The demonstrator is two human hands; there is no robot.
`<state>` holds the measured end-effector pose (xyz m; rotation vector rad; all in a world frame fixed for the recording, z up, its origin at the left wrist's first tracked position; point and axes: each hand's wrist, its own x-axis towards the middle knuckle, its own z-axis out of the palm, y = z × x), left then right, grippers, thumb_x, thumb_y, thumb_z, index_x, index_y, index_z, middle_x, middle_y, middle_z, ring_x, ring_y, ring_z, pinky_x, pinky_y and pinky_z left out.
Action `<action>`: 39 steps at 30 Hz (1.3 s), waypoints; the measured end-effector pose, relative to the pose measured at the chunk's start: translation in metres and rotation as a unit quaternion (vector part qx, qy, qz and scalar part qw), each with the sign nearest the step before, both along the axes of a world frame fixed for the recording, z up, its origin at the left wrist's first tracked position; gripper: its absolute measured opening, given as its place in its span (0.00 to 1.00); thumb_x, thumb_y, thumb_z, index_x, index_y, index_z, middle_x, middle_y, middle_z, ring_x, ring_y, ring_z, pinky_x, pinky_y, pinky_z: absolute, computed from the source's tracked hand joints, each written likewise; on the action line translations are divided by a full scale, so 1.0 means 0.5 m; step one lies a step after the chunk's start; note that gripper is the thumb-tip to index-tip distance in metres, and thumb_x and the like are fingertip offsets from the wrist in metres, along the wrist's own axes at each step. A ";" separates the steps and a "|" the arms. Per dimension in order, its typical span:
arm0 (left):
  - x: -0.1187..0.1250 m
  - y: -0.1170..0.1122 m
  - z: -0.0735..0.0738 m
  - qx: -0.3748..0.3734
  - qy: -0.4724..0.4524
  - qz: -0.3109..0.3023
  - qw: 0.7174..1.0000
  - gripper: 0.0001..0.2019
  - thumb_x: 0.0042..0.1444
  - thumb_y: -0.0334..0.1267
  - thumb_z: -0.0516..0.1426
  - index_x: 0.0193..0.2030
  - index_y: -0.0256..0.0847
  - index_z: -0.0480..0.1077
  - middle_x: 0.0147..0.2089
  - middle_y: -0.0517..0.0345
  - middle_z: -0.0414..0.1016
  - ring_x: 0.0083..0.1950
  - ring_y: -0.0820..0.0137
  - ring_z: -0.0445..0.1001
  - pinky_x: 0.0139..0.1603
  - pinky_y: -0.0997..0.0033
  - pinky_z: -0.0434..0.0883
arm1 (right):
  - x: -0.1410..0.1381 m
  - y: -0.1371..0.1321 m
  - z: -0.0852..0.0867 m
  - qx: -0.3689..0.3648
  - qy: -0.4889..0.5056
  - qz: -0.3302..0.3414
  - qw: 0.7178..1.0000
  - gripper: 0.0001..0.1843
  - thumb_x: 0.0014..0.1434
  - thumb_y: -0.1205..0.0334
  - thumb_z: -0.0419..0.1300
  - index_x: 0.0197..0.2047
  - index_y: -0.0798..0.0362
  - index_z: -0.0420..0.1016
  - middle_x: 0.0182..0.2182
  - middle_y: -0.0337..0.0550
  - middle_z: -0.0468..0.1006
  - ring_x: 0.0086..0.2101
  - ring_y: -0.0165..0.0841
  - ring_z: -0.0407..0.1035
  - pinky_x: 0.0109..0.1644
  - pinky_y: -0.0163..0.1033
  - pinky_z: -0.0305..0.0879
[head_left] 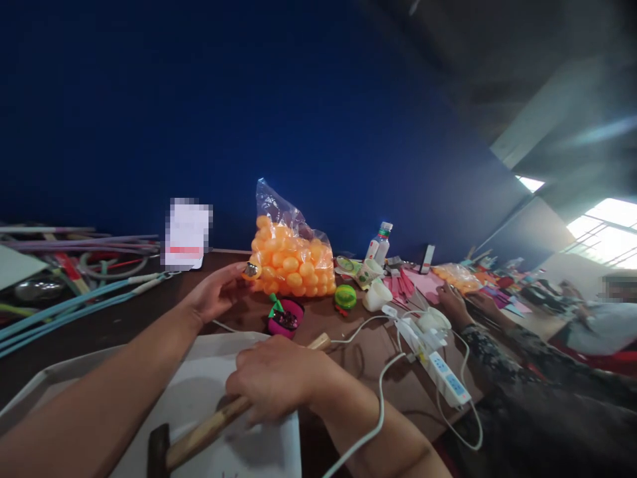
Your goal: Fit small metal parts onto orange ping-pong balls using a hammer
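Note:
My left hand (pixel 219 292) is closed, its fingertips pinching a small orange piece (pixel 251 272) with a shiny silvery part on it. Just behind it stands a clear plastic bag (pixel 293 262) full of orange egg-shaped balls. My right hand (pixel 279 377) wraps round the wooden handle of a hammer (pixel 204 431); its dark head points to the lower left, above a white tray (pixel 219 348). Beyond my right hand sits a magenta cup-like container (pixel 294 311) of small dark bits, with a green piece at its rim.
A green ball (pixel 345 297), a white roll (pixel 378 297) and a bottle (pixel 379 244) stand right of the bag. A power strip (pixel 448 378) with looping white cables lies at right. Blue rods (pixel 94 299) lie left. A co-worker's hands (pixel 455 307) are at right.

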<state>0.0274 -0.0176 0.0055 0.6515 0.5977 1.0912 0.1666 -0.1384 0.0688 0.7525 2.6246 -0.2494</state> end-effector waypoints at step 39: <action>-0.001 0.012 0.008 -0.068 -0.082 0.099 0.989 0.08 0.60 0.28 0.54 0.35 0.32 0.75 0.31 0.48 0.79 0.29 0.69 0.78 0.32 0.73 0.78 | 0.081 0.066 0.029 0.133 0.402 -0.383 0.821 0.15 0.68 0.56 0.45 0.34 0.51 0.66 0.30 0.37 0.78 0.28 0.28 0.69 0.33 0.33 0.58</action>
